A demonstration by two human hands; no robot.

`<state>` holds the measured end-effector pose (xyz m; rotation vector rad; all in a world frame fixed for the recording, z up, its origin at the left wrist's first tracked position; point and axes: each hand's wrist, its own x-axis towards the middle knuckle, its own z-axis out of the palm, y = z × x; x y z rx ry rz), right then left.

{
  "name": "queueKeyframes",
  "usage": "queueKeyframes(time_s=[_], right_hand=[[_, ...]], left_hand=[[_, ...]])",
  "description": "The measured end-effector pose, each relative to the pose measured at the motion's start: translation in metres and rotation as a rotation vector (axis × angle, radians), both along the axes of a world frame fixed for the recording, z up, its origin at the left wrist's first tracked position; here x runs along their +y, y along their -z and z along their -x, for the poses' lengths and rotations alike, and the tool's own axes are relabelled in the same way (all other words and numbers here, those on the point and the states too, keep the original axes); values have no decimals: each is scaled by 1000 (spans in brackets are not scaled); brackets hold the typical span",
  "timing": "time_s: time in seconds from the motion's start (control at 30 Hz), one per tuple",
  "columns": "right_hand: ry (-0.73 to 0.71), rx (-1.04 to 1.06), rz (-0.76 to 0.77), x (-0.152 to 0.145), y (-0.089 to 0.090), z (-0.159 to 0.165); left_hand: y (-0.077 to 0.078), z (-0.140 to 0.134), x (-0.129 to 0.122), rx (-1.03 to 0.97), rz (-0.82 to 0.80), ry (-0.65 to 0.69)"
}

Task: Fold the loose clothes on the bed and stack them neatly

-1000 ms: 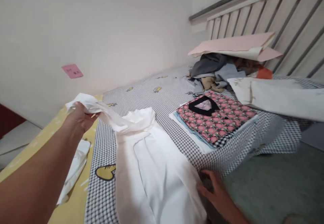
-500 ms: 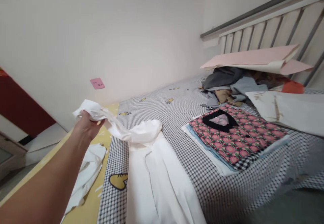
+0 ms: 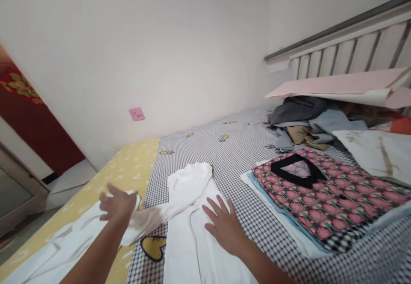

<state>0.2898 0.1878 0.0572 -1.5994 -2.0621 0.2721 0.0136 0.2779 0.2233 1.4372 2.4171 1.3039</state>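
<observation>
A long white garment (image 3: pixel 189 190) lies on the checked bed, its body folded narrow and running down to the bottom edge. One sleeve (image 3: pixel 150 220) stretches out to the left over the yellow part of the bed cover. My right hand (image 3: pixel 223 224) rests with spread fingers on the garment's right side. Above the left sleeve's far end is my left hand (image 3: pixel 118 203), fingers apart and holding nothing. Under and beside my left forearm lies more white cloth (image 3: pixel 61 249); whether it belongs to the same garment I cannot tell.
Folded clothes are stacked on the right, a pink floral top (image 3: pixel 327 190) uppermost. Behind them sits a heap of grey and brown clothes (image 3: pixel 298 113) under a pink sheet (image 3: pixel 337 85). A slatted headboard (image 3: pixel 349 57) stands at right; a wall (image 3: pixel 192 61) bounds the far side.
My left hand has let go of the white sleeve, which now lies down to the left. My right hand has come into view onto the garment. The view has shifted slightly left.
</observation>
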Motion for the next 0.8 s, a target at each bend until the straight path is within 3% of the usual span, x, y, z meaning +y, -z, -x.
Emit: queueKeyframes(time_s=[0.07, 0.13, 0.2, 0.23, 0.3, 0.43, 0.53, 0.67, 0.8], right_hand=[[7, -6, 53, 13, 19, 5], [60, 9, 62, 17, 34, 7], [104, 34, 62, 17, 39, 8], [117, 47, 65, 17, 40, 8], [126, 70, 70, 16, 38, 7], [101, 109, 105, 18, 37, 4], [61, 145, 149, 18, 37, -1], [53, 194, 206, 16, 32, -7], [66, 194, 234, 14, 30, -8]], left_hand=[[3, -22, 8, 181, -35, 123], [14, -54, 18, 270, -37, 405], [31, -92, 29, 206, 53, 643], [42, -111, 35, 137, 120, 701], [63, -148, 49, 79, 234, 716], [94, -198, 88, 203, 293, 691], [106, -210, 123, 153, 316, 773], [118, -203, 161, 42, 219, 891], [116, -182, 177, 61, 81, 886]])
